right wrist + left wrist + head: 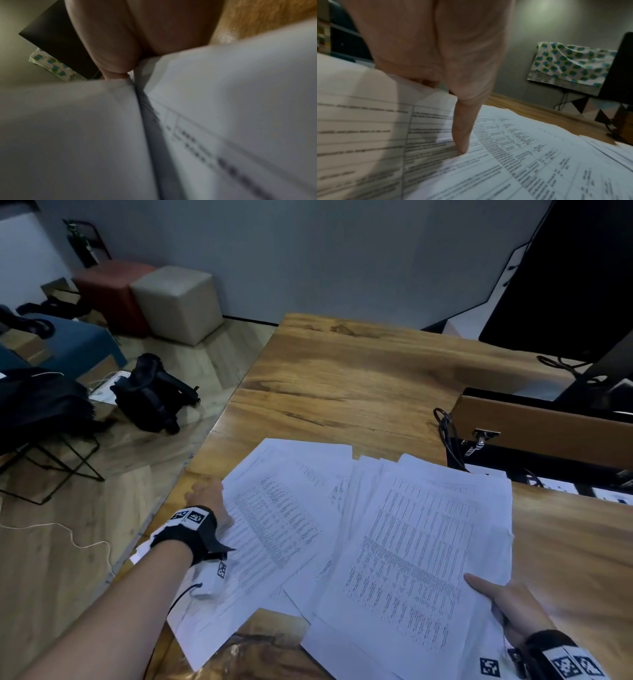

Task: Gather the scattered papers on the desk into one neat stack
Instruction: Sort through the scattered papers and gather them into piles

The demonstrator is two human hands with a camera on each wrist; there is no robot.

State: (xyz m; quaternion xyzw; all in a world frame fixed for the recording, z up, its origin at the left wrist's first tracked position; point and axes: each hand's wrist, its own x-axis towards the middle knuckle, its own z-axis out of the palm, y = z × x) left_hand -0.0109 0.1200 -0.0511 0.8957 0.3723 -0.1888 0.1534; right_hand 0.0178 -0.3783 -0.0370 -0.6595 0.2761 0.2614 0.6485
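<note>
Several printed white papers (376,525) lie fanned and overlapping on the near part of the wooden desk (342,378). My left hand (209,499) is at the left edge of the left sheets (274,525). In the left wrist view its thumb (462,135) presses on a printed sheet (522,162) whose edge curls up over the fingers behind it. My right hand (507,604) holds the right bundle (428,542) at its near right corner, thumb on top and fingers underneath. The right wrist view shows sheets (240,94) wedged between thumb (106,47) and fingers.
A dark monitor (565,285) stands on a wooden riser (541,426) at the right, with black cables (445,433) beside it. Bare desk stretches beyond the papers. The desk's left edge is close to my left hand. A black bag (150,395) lies on the floor.
</note>
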